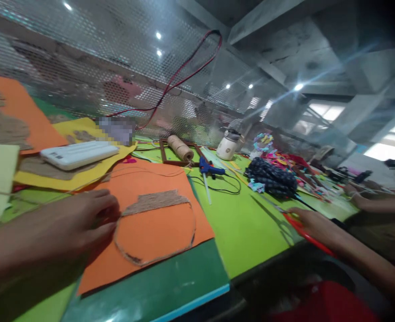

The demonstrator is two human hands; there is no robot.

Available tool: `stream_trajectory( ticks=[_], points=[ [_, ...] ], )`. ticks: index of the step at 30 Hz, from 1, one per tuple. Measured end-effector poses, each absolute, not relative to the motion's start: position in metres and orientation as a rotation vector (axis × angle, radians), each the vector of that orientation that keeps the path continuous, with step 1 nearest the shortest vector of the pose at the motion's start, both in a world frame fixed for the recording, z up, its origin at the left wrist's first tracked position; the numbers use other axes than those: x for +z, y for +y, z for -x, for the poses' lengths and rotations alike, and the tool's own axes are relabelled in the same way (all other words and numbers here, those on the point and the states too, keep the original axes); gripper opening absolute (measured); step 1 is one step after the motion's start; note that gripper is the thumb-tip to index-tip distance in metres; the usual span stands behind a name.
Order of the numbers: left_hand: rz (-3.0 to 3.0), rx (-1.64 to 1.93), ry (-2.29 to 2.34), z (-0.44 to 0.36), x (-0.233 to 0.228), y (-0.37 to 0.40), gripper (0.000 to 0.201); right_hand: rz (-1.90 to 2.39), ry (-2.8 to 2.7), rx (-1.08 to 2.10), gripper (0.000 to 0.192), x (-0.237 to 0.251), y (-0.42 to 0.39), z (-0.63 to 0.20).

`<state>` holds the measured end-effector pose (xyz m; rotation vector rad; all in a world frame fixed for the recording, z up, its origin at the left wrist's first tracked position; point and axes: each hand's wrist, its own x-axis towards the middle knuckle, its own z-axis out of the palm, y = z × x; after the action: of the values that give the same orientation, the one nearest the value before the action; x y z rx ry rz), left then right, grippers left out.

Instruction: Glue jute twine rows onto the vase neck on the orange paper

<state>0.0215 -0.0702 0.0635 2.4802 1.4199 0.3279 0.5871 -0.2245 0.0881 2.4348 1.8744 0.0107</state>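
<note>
My left hand [86, 219] rests at the left side of an orange sheet [157, 232], fingers curled and thumb close to them. What its fingertips hold, if anything, is hidden. Beside them, a patch of brown jute twine [157, 200] laid in close rows fills the top of a rounded twine outline [194, 223] on the sheet. Off to the right, my right hand [313, 223] grips scissors [267, 202] with red and yellow handles, blades pointing left above the green table. A loose strand runs from the twine spool [180, 148] leftward past my left hand.
A blue glue gun [210, 167] with its cord lies behind the sheet. Nearby are a white phone-like device [79, 154], a white jar [228, 145], a dark patterned cloth bundle [271, 176] and colourful scraps [281, 161]. Another person's hand [361, 197] is at far right.
</note>
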Motion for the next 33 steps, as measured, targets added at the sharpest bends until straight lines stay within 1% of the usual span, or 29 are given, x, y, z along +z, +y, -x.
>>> stream_trajectory(
  ticks=[2, 4, 5, 6, 10, 13, 15, 22, 24, 30, 33],
  points=[
    [-2.498, 0.143, 1.364, -0.025, 0.075, -0.075, 0.028, -2.465, 2.167, 0.148, 0.043, 0.086, -0.24, -0.588],
    [-2.53, 0.127, 1.371, -0.027, 0.081, -0.076, 0.027, -2.383, 2.431, 0.309, 0.049, 0.084, -0.238, -0.571],
    [-2.523, 0.125, 1.383, -0.027, 0.083, -0.077, 0.025, -2.262, 2.594, 0.382, 0.05, 0.084, -0.23, -0.554],
    [-2.505, 0.124, 1.404, -0.026, 0.083, -0.077, 0.023, -2.109, 2.669, 0.282, 0.053, 0.084, -0.22, -0.532],
    [-2.447, 0.138, 1.426, -0.025, 0.079, -0.077, 0.017, -1.537, 3.045, 0.092, 0.053, 0.086, -0.167, -0.429],
    [-2.466, 0.189, 1.399, -0.024, 0.074, -0.075, 0.015, -1.222, 3.135, 0.104, 0.057, 0.081, -0.129, -0.381],
    [-2.479, 0.235, 1.374, -0.022, 0.071, -0.073, 0.014, -1.117, 3.147, 0.134, 0.054, 0.076, -0.108, -0.368],
    [-2.445, 0.208, 1.37, -0.017, 0.068, -0.07, 0.013, -0.96, 3.132, 0.155, 0.029, 0.067, -0.073, -0.365],
    [-2.454, 0.235, 1.337, -0.015, 0.066, -0.07, 0.013, -0.953, 3.115, 0.147, 0.028, 0.066, -0.073, -0.366],
    [-2.512, 0.26, 1.296, -0.015, 0.061, -0.067, 0.021, -0.949, 3.11, 0.121, 0.035, 0.064, -0.076, -0.368],
    [-2.499, 0.264, 1.308, -0.015, 0.061, -0.067, 0.021, -0.952, 3.129, 0.158, 0.029, 0.064, -0.076, -0.366]
  ],
)
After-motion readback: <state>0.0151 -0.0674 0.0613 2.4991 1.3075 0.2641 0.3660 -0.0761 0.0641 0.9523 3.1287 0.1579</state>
